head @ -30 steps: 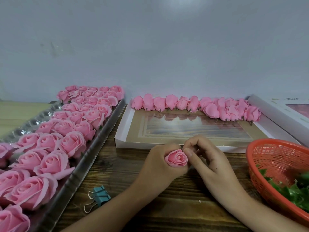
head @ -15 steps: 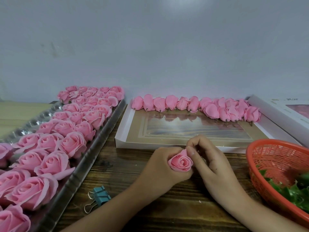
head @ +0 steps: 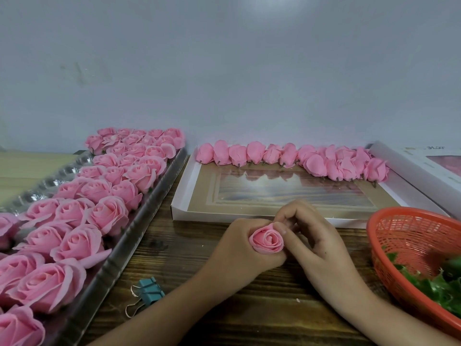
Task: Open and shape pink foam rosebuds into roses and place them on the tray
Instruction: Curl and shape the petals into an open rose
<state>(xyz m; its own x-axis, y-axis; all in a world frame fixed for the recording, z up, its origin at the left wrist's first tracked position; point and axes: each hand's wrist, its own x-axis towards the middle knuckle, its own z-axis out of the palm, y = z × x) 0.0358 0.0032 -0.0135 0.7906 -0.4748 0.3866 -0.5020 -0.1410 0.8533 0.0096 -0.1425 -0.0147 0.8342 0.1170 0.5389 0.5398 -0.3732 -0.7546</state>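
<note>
Left hand grips rosebud; right hand pinches its petal

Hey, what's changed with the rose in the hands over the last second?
The right hand has kept pinching and peeling the outer petals of the rosebud, which now looks slightly more open. The left hand still grips it; tray, basket and binder clip unmoved.

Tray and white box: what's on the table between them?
Nothing: between the tray and the box there is only a bare strip of wooden table, widening toward the camera, in the head view.
</note>
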